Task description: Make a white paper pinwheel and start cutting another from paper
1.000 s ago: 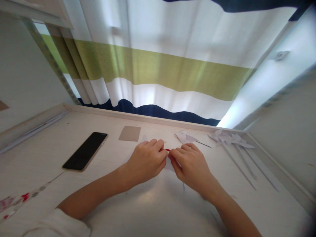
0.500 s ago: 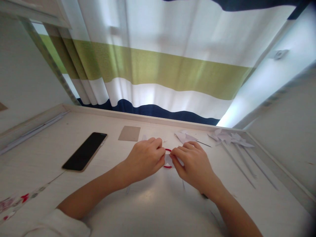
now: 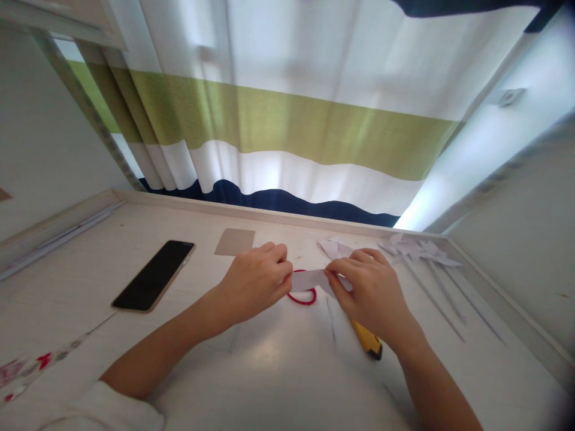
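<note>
A white piece of paper (image 3: 309, 280) stretches between my two hands above the table. My left hand (image 3: 258, 278) is closed, pinching the paper's left end between thumb and fingers. With thumb and forefinger, my right hand (image 3: 363, 284) grips the other side, where a folded part hangs down. Behind and below the paper lies a red ring (image 3: 303, 301), perhaps a scissors handle; the rest of it is hidden. A yellow and black utility knife (image 3: 367, 340) rests on the table, partly under my right hand.
A phone (image 3: 154, 275) with a beaded strap (image 3: 44, 360) lies at the left. A grey-brown square card (image 3: 235, 242) is behind my left hand. Paper pinwheels (image 3: 420, 249) on sticks lie at the right, near another folded paper (image 3: 335, 248). A raised rim edges the table.
My hands have moved apart, showing a longer stretch of paper between them. My right hand shifted right, uncovering the yellow knife and more of the red ring.
</note>
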{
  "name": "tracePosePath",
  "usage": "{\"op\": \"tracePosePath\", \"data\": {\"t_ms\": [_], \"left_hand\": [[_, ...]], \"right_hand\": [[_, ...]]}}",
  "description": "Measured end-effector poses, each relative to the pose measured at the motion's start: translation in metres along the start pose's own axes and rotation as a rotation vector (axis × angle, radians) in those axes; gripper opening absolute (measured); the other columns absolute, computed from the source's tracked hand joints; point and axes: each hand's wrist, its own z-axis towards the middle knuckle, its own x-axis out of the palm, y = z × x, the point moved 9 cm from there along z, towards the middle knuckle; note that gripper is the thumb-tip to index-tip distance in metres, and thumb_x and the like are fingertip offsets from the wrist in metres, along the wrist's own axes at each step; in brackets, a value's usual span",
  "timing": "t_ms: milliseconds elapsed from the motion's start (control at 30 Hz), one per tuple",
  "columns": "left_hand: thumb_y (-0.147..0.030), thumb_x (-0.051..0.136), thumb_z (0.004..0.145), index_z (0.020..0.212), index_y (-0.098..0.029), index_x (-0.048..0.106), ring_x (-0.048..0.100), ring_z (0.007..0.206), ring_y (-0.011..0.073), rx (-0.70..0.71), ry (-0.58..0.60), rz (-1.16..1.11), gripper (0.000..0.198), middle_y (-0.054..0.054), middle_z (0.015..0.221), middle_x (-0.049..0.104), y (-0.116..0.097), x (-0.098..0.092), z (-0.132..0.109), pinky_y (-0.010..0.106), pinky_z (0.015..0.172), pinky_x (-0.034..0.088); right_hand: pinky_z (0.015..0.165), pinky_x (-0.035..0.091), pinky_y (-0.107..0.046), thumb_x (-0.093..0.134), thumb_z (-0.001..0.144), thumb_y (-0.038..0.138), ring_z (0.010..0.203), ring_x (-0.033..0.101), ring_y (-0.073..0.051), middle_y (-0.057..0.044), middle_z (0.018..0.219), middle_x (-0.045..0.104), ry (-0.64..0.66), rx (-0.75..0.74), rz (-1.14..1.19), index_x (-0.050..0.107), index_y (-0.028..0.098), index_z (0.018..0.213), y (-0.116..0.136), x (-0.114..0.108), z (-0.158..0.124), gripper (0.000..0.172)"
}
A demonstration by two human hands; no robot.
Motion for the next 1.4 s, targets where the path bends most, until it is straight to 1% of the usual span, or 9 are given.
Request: {"op": "tracePosePath", "data": {"t_ms": [400,700,767,833,900,1000,1133,1267,1400], "left_hand": [[-0.023,0.046,0.078,0.071,-0.019,0.062,0.05,0.07,0.0142,-0.053,-0.038,0.041,0.017,0.001,0.076,0.055,0.018,-0.009,0.001,0.025,0.054,0.032],[-0.023,0.045,0.078,0.072,-0.018,0.061,0.051,0.074,0.0159,-0.076,0.016,0.059,0.017,0.002,0.079,0.055,0.022,-0.013,0.001,0.026,0.055,0.033],[-0.023,0.045,0.078,0.071,-0.018,0.06,0.051,0.074,0.0159,-0.107,-0.012,0.088,0.018,0.002,0.079,0.055,0.031,-0.015,-0.001,0.026,0.054,0.033],[-0.024,0.044,0.078,0.07,-0.018,0.059,0.052,0.073,0.0164,-0.187,-0.074,0.136,0.019,0.002,0.079,0.055,0.047,-0.021,-0.004,0.025,0.051,0.031],[-0.026,0.044,0.078,0.07,-0.018,0.059,0.052,0.074,0.0169,-0.262,-0.125,0.149,0.018,0.002,0.079,0.056,0.061,-0.026,-0.008,0.024,0.048,0.028],[-0.027,0.043,0.079,0.074,-0.02,0.059,0.053,0.073,0.0159,-0.28,-0.134,0.078,0.018,0.001,0.082,0.056,0.067,-0.026,-0.009,0.023,0.048,0.029],[-0.031,0.038,0.083,0.083,-0.02,0.059,0.054,0.075,0.0141,-0.249,-0.129,-0.083,0.023,0.0,0.087,0.057,0.058,-0.022,-0.005,0.022,0.054,0.034],[-0.038,0.032,0.086,0.086,-0.019,0.058,0.055,0.073,0.013,-0.237,-0.101,-0.285,0.032,0.0,0.089,0.059,0.055,-0.02,-0.004,0.023,0.061,0.038],[-0.04,0.03,0.087,0.091,-0.018,0.058,0.055,0.079,0.0146,-0.19,-0.058,-0.484,0.035,0.002,0.09,0.062,0.052,-0.018,-0.004,0.025,0.07,0.041]], "right_hand": [[0.073,0.033,-0.033,0.048,0.076,0.027,0.063,0.05,-0.017,-0.002,0.06,0.06,-0.059,0.096,-0.041,0.064,0.021,0.069,-0.03,-0.015,-0.001,0.019],[0.072,0.034,-0.033,0.047,0.077,0.029,0.061,0.051,-0.017,-0.001,0.059,0.059,-0.038,0.085,-0.038,0.064,0.022,0.069,-0.027,-0.014,-0.002,0.02],[0.071,0.035,-0.034,0.047,0.076,0.028,0.061,0.051,-0.017,-0.002,0.058,0.059,-0.064,0.121,-0.077,0.064,0.022,0.068,-0.036,-0.017,-0.003,0.019],[0.07,0.034,-0.035,0.048,0.075,0.028,0.061,0.052,-0.018,-0.003,0.058,0.058,-0.124,0.199,-0.126,0.062,0.021,0.066,-0.052,-0.024,-0.006,0.019],[0.066,0.035,-0.034,0.048,0.074,0.029,0.059,0.052,-0.018,-0.002,0.057,0.057,-0.149,0.262,-0.089,0.061,0.02,0.065,-0.066,-0.028,-0.009,0.018],[0.059,0.034,-0.029,0.047,0.073,0.028,0.056,0.05,-0.015,0.001,0.057,0.056,-0.046,0.284,0.103,0.057,0.021,0.064,-0.071,-0.018,-0.008,0.016],[0.056,0.034,-0.027,0.044,0.075,0.027,0.056,0.05,-0.014,0.001,0.058,0.056,0.08,0.265,0.247,0.054,0.02,0.062,-0.059,-0.001,-0.004,0.017],[0.054,0.033,-0.026,0.043,0.075,0.027,0.056,0.05,-0.014,0.001,0.058,0.056,0.107,0.269,0.282,0.053,0.02,0.062,-0.056,0.006,-0.002,0.018],[0.053,0.033,-0.026,0.043,0.075,0.027,0.056,0.049,-0.014,0.002,0.058,0.055,0.142,0.289,0.318,0.051,0.02,0.061,-0.059,0.012,-0.001,0.017]]}}
